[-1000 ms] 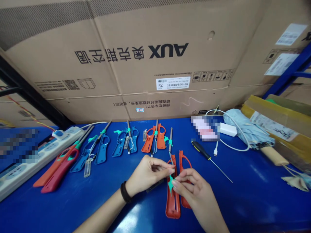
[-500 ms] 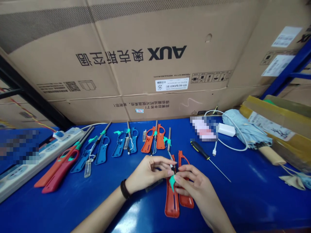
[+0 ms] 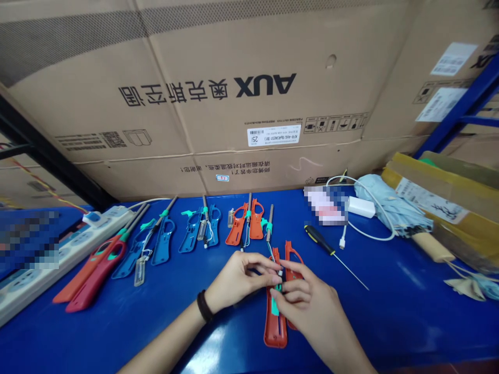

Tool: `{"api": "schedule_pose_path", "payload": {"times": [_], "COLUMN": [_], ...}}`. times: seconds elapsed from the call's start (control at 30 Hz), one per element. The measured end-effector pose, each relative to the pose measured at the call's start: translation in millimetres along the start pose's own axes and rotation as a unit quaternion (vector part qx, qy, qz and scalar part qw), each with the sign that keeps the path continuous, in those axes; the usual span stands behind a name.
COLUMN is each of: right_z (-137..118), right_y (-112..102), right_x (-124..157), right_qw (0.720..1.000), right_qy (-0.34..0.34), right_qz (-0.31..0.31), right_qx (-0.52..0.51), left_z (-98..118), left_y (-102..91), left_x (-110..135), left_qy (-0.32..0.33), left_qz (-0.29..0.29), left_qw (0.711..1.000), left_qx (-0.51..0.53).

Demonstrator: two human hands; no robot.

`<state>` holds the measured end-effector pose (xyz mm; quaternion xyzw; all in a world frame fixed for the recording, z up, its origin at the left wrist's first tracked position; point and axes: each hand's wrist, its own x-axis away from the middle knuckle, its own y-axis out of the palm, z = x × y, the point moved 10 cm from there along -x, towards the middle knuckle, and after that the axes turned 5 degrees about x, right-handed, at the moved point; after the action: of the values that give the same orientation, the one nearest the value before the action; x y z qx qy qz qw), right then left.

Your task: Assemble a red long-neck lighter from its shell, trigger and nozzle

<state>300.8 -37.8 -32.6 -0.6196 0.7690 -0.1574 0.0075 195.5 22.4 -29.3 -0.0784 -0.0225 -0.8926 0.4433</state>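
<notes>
Working together above the table's edge, the left hand (image 3: 237,280), with a black band on its wrist (image 3: 203,306), and the right hand (image 3: 307,301) meet with their fingers almost interlaced, so the two are not apart. The left fingertips close around a thin wire (image 3: 270,252) near its small white tip, while the right fingers cover a teal plastic piece (image 3: 276,306), which lies along an open orange-red lighter shell (image 3: 275,332). A matching shell half (image 3: 293,265) sits just beside it, partly under the right hand. Both rest on a blue workbench (image 3: 393,317). Ahead, a row of open blue lighter shells (image 3: 163,241) and orange ones (image 3: 255,221) lies with metal nozzles and teal collars, and two finished red lighters (image 3: 95,275) lie further left beside a white power strip (image 3: 62,254). To the right lie a yellow-and-black screwdriver (image 3: 317,240), a white charger (image 3: 360,206) and a folded pale blue umbrella (image 3: 390,205), all below a large AUX carton (image 3: 195,104)
</notes>
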Motion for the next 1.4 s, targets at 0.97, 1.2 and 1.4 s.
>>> {"api": "schedule_pose_path", "payload": {"times": [0.97, 1.2, 1.4], "right_z": [15.7, 25.7, 19.3], "right_y": [4.7, 6.4, 6.7], "right_x": [-14.2, -14.6, -13.4], "right_qw": [0.980, 0.984, 0.983], "right_qy": [0.014, 0.025, 0.007], "right_qz": [-0.091, -0.090, -0.113], "right_qx": [-0.179, -0.153, -0.145], "left_z": [1.9, 3.3, 23.1], "left_y": [2.0, -7.3, -13.6], "left_x": [2.5, 1.1, -0.5], "left_qy": [0.011, 0.014, 0.080], "left_qz": [-0.005, 0.028, 0.049], "left_qw": [0.999, 0.999, 0.976], "left_qx": [-0.036, -0.043, -0.195]}}
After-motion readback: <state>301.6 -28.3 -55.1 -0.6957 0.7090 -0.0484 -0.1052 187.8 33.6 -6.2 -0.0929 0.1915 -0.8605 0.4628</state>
